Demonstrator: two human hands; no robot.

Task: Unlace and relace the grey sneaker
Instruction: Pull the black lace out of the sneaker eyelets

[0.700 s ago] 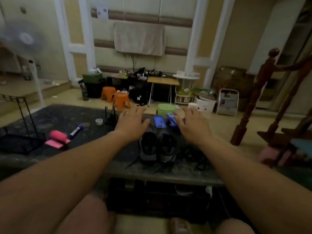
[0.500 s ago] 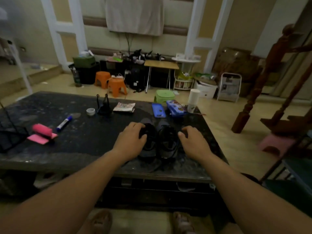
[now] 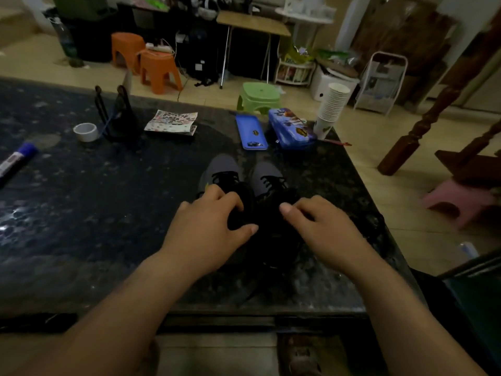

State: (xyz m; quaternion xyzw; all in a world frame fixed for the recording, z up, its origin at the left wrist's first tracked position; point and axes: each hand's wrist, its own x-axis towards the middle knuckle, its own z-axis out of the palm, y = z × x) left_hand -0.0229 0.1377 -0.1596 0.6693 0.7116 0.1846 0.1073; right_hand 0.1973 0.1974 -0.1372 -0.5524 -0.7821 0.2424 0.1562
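Two grey sneakers with black laces stand side by side on the dark stone table (image 3: 81,213), toes pointing away from me. My left hand (image 3: 206,232) grips the black collar of the left sneaker (image 3: 221,166), fingers curled over the top and thumb underneath. Over the heel end of the right sneaker (image 3: 264,176) lies my right hand (image 3: 325,234), thumb pointing left and fingers curled down the shoe's outer side. Both heels are hidden under my hands. Loose black lace ends trail toward the table's near edge.
Beyond the shoes lie a blue tin lid (image 3: 250,132), a blue tin box (image 3: 291,128) and a stack of paper cups (image 3: 332,109). A patterned booklet (image 3: 172,122), tape roll (image 3: 86,131), black stand (image 3: 116,115) and marker (image 3: 17,158) sit to the left. The table's right edge is close.
My hands came back from beyond the sneakers and settled on their heel ends. My left fingers have curled round the left shoe's collar. The view has tilted down and closer.
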